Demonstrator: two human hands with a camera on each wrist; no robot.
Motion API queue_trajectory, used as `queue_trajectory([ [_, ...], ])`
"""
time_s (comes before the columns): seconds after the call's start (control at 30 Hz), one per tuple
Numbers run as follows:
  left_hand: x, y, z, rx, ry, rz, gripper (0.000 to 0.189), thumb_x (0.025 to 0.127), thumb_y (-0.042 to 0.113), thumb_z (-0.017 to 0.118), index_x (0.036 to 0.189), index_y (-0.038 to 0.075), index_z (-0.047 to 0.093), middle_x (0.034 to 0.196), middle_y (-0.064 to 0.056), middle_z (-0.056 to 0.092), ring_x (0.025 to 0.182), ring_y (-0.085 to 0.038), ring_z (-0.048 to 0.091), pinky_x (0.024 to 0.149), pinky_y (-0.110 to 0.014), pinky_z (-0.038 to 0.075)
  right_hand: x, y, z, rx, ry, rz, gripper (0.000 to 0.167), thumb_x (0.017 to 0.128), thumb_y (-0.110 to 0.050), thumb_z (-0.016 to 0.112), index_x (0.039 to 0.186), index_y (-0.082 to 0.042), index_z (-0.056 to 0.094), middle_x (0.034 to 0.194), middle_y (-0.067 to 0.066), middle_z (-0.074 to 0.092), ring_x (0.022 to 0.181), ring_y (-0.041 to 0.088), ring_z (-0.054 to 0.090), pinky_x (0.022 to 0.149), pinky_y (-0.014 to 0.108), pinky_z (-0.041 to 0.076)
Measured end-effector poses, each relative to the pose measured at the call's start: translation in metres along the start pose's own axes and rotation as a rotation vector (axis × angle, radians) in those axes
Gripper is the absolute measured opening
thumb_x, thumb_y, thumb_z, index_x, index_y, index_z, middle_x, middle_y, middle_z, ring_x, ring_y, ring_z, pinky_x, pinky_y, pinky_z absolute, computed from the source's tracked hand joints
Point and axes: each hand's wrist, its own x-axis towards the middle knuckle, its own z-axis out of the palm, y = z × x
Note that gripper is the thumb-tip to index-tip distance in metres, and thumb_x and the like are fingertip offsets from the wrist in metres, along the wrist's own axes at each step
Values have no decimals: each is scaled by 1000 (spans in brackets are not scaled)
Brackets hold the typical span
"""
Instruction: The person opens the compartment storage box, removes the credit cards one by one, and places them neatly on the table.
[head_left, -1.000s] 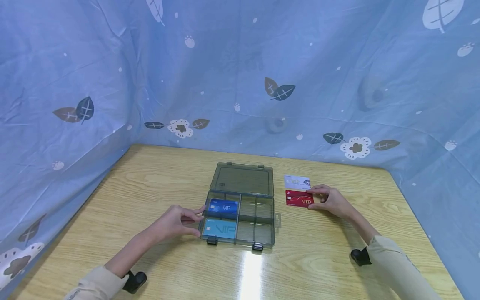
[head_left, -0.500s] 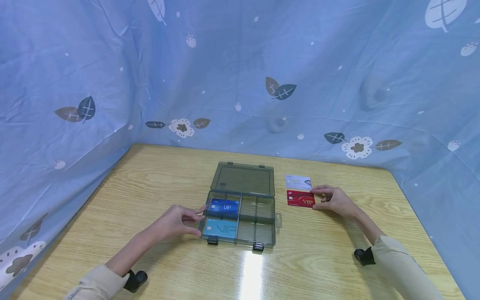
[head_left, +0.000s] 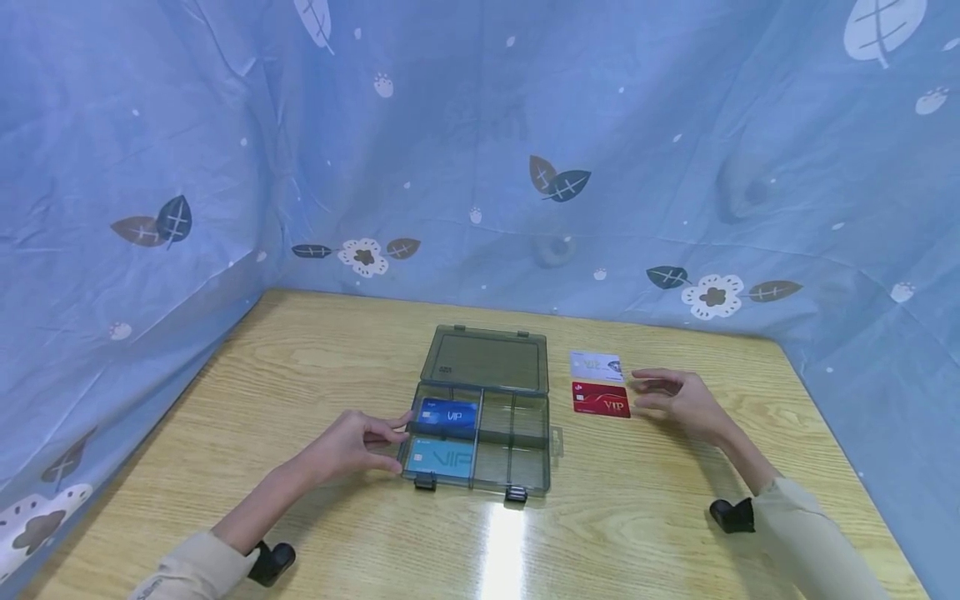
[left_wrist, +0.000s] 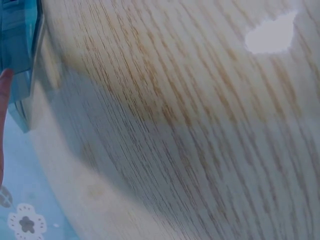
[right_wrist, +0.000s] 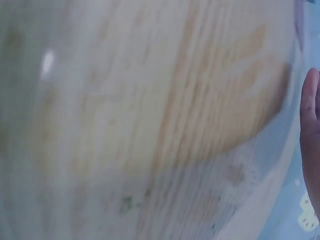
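Observation:
A smoky clear plastic divider box lies on the table, its lid folded back. A dark blue VIP card is in its back left compartment and a light blue VIP card in the front left one. At the box's left side, my left hand touches the wall with its fingertips; a finger shows against the box in the left wrist view. On the table right of the box lie a red VIP card and, behind it, a silver card. Just right of the red card my right hand holds nothing.
The box's right compartments show no cards. A hanging tab sticks out from its right side, and two latches from its front. Patterned blue cloth encloses the wooden table at the back and sides.
My right hand has let go of the red card and drawn back slightly to the right. My left hand has stayed at the box.

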Motion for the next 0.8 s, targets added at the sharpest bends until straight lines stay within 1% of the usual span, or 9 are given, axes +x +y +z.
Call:
queue_trajectory([
  [0.1,0,0,0,-8,-1,-1,36,72,13,82,102,-5,71,136,-25,47,111,-33,61,88,-27,54,-8,-3,-3,66,52,-21,52,88,-12,72,131,9,52,124,24,60,100,4,65,82,16,54],
  [0.23,0,-1,0,-15,-2,4,37,72,13,82,101,-5,71,136,-26,47,111,-33,61,88,-28,55,-19,-12,-1,165,98,-41,49,91,-10,68,133,8,50,124,9,65,101,3,65,86,16,53],
  [0.3,0,-1,0,-20,-5,6,37,72,14,82,102,-5,71,136,-26,46,111,-33,60,87,-28,55,-25,-17,3,191,110,-37,48,91,-9,67,133,8,50,122,2,66,101,3,65,86,16,53],
  [0.37,0,-1,-1,-24,-6,6,37,72,14,82,101,-5,71,136,-27,46,111,-34,60,86,-29,56,-29,-21,7,195,118,-22,47,92,-11,66,133,8,51,120,-3,67,101,1,65,85,16,53],
  [0.53,0,-2,-1,-23,-4,6,36,72,15,82,101,-4,71,136,-27,47,112,-34,60,86,-29,56,-40,-29,18,179,123,26,50,93,-14,65,134,9,48,120,-7,66,102,-3,62,85,16,53],
  [0.8,0,-1,-1,-13,-3,6,38,72,15,82,102,-5,71,136,-26,46,111,-34,60,86,-28,55,-55,-41,35,259,89,32,46,94,-9,62,133,11,48,120,-11,64,107,4,62,87,27,56],
])
